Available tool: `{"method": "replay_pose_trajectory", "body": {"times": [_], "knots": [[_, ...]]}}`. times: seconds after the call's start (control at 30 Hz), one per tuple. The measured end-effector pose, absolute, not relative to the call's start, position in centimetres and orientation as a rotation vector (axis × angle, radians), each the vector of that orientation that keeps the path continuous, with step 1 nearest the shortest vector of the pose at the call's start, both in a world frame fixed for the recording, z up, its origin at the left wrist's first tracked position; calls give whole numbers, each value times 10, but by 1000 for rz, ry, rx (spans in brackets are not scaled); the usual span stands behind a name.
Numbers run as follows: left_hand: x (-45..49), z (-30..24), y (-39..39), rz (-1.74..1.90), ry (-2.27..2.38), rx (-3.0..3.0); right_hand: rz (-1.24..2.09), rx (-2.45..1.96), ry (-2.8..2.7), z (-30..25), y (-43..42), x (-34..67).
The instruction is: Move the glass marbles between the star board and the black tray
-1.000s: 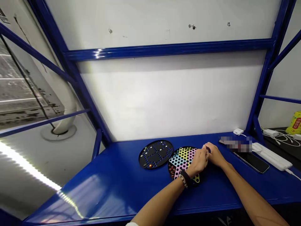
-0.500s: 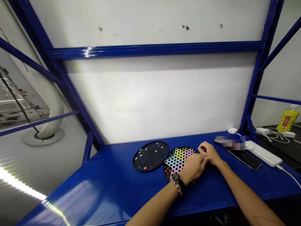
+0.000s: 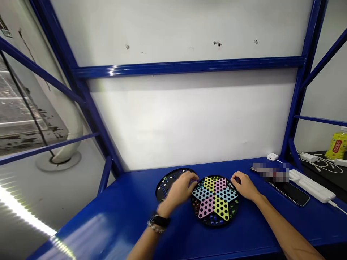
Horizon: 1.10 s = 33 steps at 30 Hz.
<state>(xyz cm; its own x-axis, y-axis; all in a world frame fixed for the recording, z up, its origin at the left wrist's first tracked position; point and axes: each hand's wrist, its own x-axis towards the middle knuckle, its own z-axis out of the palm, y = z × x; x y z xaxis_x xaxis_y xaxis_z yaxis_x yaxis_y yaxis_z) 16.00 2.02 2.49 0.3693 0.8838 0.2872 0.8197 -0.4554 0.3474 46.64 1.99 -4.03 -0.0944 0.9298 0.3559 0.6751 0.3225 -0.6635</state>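
A round black board with a colored, holed star, a Chinese checkers board [image 3: 214, 198], lies on the blue table [image 3: 130, 216]. Small glossy marbles sit in the pockets around the star. My left hand [image 3: 181, 191], with a watch and a beaded bracelet at the wrist, hovers between this board and a second round black board [image 3: 165, 180], hiding part of it. Its fingers are bent, the thumb apart from them, and nothing shows between. My right hand [image 3: 245, 185] rests by the star board's upper right edge, fingers curled to the thumb; what they may hold is hidden.
A phone [image 3: 291, 193] and a white power strip [image 3: 311, 186] lie to the right, with a white charger [image 3: 272, 156] behind. Blue frame posts [image 3: 294, 108] and a white panel [image 3: 189, 119] stand around the table. A yellow bottle [image 3: 337, 144] stands at far right.
My left hand has moved left, away from my right hand and off the star board, to over the second board's edge. My right hand stays beside the star board. The view has shifted slightly.
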Motion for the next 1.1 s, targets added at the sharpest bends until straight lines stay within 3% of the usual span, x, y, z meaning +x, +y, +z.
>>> {"method": "replay_pose_trajectory", "body": {"times": [0.1,0.23,0.57,0.73,0.87,1.1], "knots": [[77,17,35,622,1947,2248,446,-1423,-1841,-41,20,466],[24,-1,29,463,1891,2157,452,-1428,-1846,-44,20,465],[42,4,24,326,1697,2182,459,-1430,-1853,-50,21,468],[36,3,60,459,2003,2200,472,-1438,-1856,-49,20,465],[42,-7,90,325,2241,2126,474,-1429,-1854,-45,19,465],[65,8,93,358,2224,2111,438,-1439,-1841,-41,19,465]]}}
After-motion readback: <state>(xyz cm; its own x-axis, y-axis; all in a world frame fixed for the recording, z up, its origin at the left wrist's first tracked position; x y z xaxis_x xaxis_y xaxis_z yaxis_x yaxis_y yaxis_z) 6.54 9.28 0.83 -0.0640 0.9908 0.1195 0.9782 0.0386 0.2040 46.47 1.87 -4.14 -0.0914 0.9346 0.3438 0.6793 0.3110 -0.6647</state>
